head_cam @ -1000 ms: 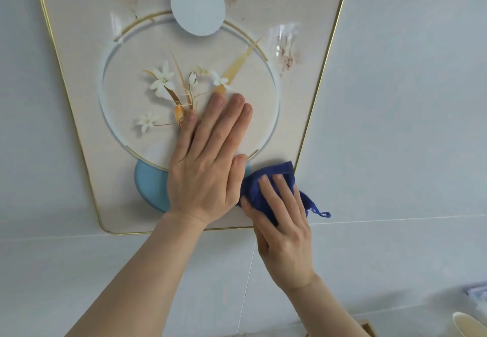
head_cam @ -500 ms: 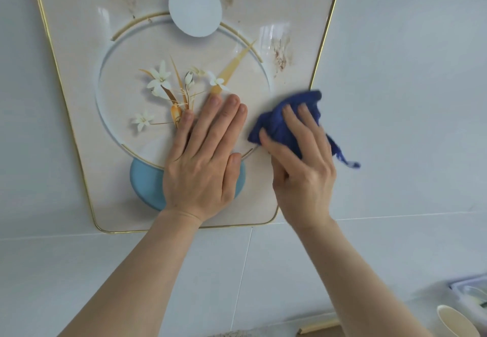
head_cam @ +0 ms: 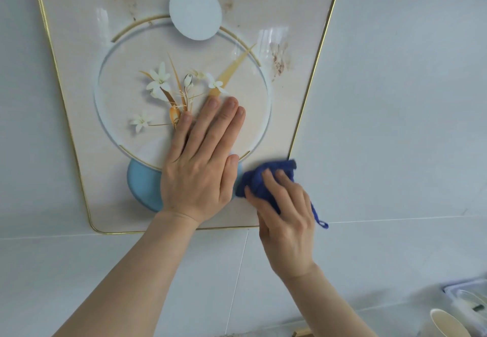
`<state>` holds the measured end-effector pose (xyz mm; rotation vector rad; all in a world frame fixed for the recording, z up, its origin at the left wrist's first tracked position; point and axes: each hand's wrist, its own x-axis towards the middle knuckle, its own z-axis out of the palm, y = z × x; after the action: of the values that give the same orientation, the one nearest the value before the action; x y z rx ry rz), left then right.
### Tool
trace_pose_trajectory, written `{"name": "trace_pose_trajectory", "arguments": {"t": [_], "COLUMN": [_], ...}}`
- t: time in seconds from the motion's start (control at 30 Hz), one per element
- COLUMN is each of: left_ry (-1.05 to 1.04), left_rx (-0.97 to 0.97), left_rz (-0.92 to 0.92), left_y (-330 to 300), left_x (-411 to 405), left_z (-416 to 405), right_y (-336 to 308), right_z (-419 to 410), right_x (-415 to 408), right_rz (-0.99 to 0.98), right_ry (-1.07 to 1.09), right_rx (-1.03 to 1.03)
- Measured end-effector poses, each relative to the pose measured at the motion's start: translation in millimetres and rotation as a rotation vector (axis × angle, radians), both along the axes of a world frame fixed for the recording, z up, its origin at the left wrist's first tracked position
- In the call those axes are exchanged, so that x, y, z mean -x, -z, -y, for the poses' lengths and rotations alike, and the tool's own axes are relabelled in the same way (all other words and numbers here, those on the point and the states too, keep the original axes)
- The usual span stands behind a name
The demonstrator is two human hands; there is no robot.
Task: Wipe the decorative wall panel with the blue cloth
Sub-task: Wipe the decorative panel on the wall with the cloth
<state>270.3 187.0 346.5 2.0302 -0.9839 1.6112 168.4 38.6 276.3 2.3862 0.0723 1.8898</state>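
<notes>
The decorative wall panel [head_cam: 79, 99] is beige with a thin gold rim, a ring, white flowers and pale blue discs. Brown smudges mark its upper part and its right side near the rim. My left hand [head_cam: 200, 168] lies flat on the panel's lower middle, fingers together and pointing up. My right hand [head_cam: 287, 218] presses the bunched blue cloth [head_cam: 261, 176] against the panel's lower right corner. A loop of the cloth hangs out by my wrist.
The panel hangs on a wall of pale grey tiles [head_cam: 395, 126]. At the bottom right corner stand a cream cup [head_cam: 448, 323] and a clear plastic container [head_cam: 469, 294]. A wooden piece [head_cam: 303, 332] shows at the bottom edge.
My right hand swept the cloth up along the panel's right side, then back down to the lower right corner. My left hand stayed flat in place.
</notes>
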Motion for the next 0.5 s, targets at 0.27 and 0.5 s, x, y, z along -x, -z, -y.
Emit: {"name": "trace_pose_trajectory", "arguments": {"t": [0.27,0.5], "left_ry": [0.012,0.024], "left_rx": [-0.047,-0.097], "left_rz": [-0.049,-0.153], "left_y": [-4,-14], "left_x": [7,25], "left_z": [-6,-13], "right_y": [60,4], "right_z": [-4,-22], "right_x": [33,64], "right_rz": [-0.35,-0.391], "right_ry": [0.024,-0.257], "right_rx": [-0.05,-0.821]}}
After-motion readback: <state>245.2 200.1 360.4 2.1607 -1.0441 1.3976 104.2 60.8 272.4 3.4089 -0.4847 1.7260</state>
